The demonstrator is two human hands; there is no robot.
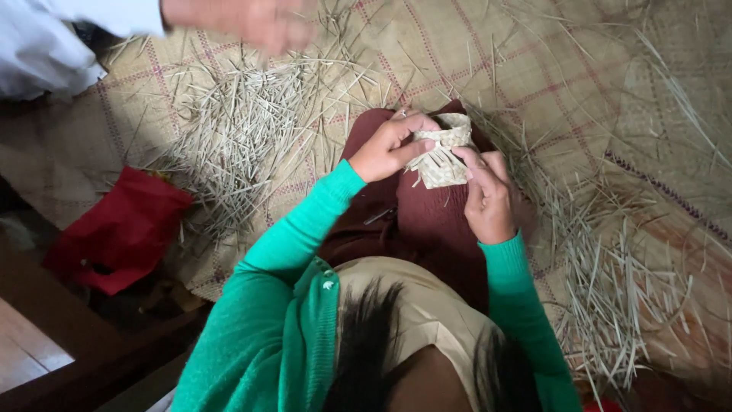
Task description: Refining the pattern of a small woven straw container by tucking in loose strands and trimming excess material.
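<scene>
Nearest me, green sleeves (282, 305) framed a maroon lap (427, 221). On it I held a small woven straw piece (442, 152): my left hand (389, 145) had fingers curled closed over its upper left edge, while my right hand (488, 194) pinched its right side, thumb pressed to the weave. A red cloth (118, 233) lay at left. Loose straw strips (236, 130) littered the checked woven mat (549, 69) beyond. Farthest, another person's blurred hand (252, 23) hovered over the straw.
</scene>
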